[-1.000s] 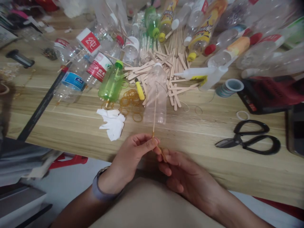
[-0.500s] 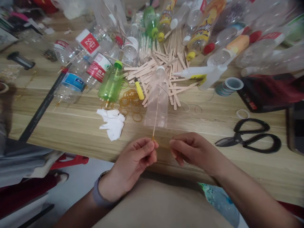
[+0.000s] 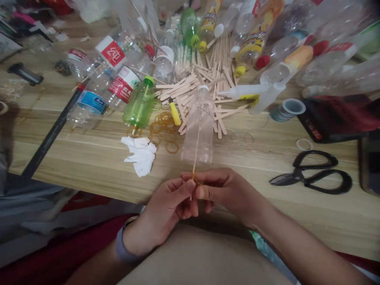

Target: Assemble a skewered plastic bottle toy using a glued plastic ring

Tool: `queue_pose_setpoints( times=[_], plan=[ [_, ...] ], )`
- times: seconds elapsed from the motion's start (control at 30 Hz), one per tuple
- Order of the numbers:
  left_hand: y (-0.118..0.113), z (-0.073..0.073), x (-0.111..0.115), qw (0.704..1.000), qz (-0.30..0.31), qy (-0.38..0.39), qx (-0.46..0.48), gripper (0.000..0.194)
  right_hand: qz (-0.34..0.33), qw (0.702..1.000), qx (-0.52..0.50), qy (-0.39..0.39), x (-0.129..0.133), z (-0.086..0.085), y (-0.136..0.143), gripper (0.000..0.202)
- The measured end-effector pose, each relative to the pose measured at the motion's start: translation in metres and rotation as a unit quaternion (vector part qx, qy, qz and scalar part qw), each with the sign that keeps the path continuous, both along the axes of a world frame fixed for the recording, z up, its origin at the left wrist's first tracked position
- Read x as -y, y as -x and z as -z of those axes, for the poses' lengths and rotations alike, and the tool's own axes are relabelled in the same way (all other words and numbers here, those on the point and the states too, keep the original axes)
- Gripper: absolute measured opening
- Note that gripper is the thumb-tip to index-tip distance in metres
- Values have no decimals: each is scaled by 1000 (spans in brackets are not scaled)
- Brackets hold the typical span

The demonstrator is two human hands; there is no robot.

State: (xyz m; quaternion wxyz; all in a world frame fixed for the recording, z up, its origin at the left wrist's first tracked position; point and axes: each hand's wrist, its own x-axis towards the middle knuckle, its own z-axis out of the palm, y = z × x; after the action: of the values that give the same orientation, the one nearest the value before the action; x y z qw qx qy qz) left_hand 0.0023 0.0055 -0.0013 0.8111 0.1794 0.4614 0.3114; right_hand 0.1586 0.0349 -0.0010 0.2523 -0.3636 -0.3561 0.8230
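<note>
My left hand (image 3: 175,198) pinches the near end of a thin wooden stick (image 3: 196,152). A rubber band (image 3: 193,176) is wrapped round the stick just above my fingers. Close beside it, my right hand (image 3: 221,190) is closed with thumb and finger on a stretched loop of that band. The stick runs up along a clear plastic bottle (image 3: 204,134) with a white cap, lying neck away from me; whether it goes inside is hard to tell. A thin dark wire or thread (image 3: 206,112) curves over the bottle.
Craft sticks (image 3: 184,89) lie heaped behind the bottle. Left are loose rubber bands (image 3: 163,120), crumpled tissue (image 3: 139,154), a green bottle (image 3: 139,105) and a yellow-handled tool (image 3: 175,113). Right are black-handled scissors (image 3: 308,174), a spool (image 3: 287,110) and a glue bottle (image 3: 246,92).
My right hand has moved left to meet my left hand, and the band between them is less stretched. A person's red-clad leg at the lower left has shifted.
</note>
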Motion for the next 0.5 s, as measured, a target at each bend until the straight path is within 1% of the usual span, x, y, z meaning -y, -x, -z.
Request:
queue_pose_setpoints(
  times=[0.1, 0.17, 0.27, 0.37, 0.43, 0.5],
  plan=[
    [-2, 4, 3, 999, 35, -3, 23, 52, 61, 995, -27, 67, 8, 4, 8, 38],
    [-1, 4, 5, 999, 26, -4, 45, 49, 87, 991, -40, 96, 10, 7, 11, 39],
    [0, 3, 8, 990, -50, 52, 119, 30, 99, 987, -48, 113, 10, 10, 12, 36],
    [0, 4, 9, 963, -128, 134, 194, 17, 105, 987, -43, 113, 9, 12, 13, 34],
    [-1, 6, 8, 947, -153, 169, 226, 11, 104, 987, -40, 113, 10, 13, 15, 35],
    [-2, 8, 8, 935, -167, 189, 249, 11, 96, 988, -44, 115, 9, 13, 17, 36]
  ],
)
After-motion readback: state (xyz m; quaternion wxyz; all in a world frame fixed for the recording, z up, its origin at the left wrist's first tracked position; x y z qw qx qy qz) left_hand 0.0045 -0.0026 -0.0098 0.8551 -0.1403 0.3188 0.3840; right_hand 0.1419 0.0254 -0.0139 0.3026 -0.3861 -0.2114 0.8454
